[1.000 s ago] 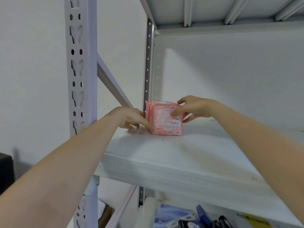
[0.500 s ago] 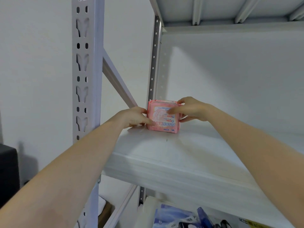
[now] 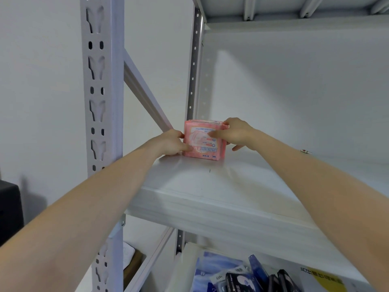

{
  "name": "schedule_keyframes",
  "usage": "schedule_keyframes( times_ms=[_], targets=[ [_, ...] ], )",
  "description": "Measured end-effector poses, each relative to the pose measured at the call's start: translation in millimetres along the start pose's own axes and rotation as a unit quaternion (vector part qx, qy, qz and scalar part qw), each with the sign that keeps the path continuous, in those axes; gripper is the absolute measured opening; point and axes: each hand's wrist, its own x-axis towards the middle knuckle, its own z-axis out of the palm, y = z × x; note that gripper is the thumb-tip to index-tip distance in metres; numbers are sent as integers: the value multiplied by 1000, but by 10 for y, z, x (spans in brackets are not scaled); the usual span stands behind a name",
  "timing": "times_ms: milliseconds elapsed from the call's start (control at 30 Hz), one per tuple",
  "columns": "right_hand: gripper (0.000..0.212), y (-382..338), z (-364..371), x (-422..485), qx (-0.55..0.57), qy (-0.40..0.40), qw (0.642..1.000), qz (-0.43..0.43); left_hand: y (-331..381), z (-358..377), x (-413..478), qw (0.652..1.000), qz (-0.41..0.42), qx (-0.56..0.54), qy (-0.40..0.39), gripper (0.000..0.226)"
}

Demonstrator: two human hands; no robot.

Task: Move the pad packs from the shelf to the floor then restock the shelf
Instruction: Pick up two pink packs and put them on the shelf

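So the pink pad pack (image 3: 205,142) was sitting upright on the white metal shelf (image 3: 231,186), way at the back-left corner, just beside the rear upright (image 3: 194,70) w/ the row of holes. Both hands were on it. Left hand (image 3: 170,144) was curled round the pack's left edge, thumb pressed on the lower front corner. Right hand (image 3: 235,133) had the right side, thumb lying across the printed front and fingers hooked over the top-right corner, so basically a two-hand grip w/ the pack squeezed between them. Its bottom looked like it was touching the shelf surface, tbh couldn't tell if it was lifted at all. The front post (image 3: 103,102) w/ keyhole slots stood to the left, w/ a diagonal brace (image 3: 145,91) running back behind it toward the pack. On the level below there were some blue packs (image 3: 212,268), a few dark ones (image 3: 237,281) and a yellow label (image 3: 324,279), text too blurry to read. Some black thing (image 3: 9,209) sat at the far left edge by the wall.
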Motion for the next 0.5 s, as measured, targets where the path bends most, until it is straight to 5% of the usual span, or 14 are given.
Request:
schedule_keyframes(
  times_ms=[167,500],
  targets=[
    [34,-16,13,-42,-43,28,998,-22,30,-15,-82,996,9,79,33,60],
    [54,43,-117,-401,-97,82,991,-29,119,-79,-518,982,50,172,62,60]
  ],
)
